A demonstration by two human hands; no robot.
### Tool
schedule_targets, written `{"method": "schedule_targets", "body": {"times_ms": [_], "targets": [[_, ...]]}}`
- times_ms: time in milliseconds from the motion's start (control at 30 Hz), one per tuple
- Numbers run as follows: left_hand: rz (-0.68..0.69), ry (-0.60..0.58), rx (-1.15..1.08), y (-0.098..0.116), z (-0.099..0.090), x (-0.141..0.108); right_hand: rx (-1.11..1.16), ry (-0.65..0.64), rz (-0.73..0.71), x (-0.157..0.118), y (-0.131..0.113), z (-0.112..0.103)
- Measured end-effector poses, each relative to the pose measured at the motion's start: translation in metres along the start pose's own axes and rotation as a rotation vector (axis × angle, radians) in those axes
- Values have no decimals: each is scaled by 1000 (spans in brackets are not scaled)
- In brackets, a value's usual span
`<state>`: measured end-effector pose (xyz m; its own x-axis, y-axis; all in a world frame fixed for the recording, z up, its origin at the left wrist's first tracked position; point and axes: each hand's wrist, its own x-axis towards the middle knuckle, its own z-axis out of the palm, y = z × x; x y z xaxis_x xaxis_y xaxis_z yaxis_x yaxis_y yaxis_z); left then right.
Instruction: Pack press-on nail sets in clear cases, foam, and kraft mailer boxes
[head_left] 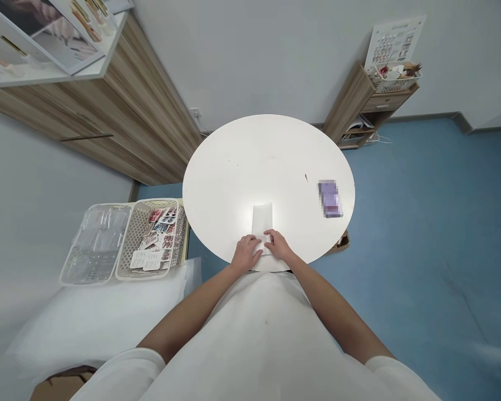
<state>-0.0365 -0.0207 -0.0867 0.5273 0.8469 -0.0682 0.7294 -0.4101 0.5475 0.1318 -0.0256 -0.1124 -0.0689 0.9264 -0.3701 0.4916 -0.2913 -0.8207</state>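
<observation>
A strip of thin white wrapping sheet point(261, 218) lies near the front edge of the round white table point(234, 150). Its near end looks folded over into a small flat pale packet point(265, 250); what is inside, if anything, I cannot make out. From the left, my left hand point(246, 253) grips the packet, with fingers curled and thumb along its near side. My right hand point(278, 245) closes on its right side, fingers bent over the top. Only the packet's middle shows between the two hands.
A blurred purple phone-like object point(330, 199) lies at the table's right. To the left stand a white basket of printed cards point(150, 245) and a basket of clear plastic boxes point(96, 245). A wooden cabinet point(150, 100) and a small shelf unit point(359, 111) stand behind.
</observation>
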Motion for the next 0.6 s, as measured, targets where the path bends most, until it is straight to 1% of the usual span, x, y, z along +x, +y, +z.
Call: {"method": "schedule_targets", "body": {"times_ms": [133,200,267,333,400,467,600], "targets": [[110,-50,88,-2,-3,8,-54,6,-36,-7,-4,0],[124,-75,82,-2,-3,10,-118,32,-80,-15,-8,-3],[120,-98,48,-1,-3,12,-235,61,-155,-25,-14,-6],[90,-113,-2,0,-5,14,-385,31,-248,-31,-20,-10],[38,-129,-57,3,-8,18,-517,-58,-304,-32,-26,-12],[-19,-148,-105,6,-13,23,-605,-118,-305,-27,-30,-13],[-102,-177,-166,10,-20,28,-705,-161,-315,-20,-33,-14]]}}
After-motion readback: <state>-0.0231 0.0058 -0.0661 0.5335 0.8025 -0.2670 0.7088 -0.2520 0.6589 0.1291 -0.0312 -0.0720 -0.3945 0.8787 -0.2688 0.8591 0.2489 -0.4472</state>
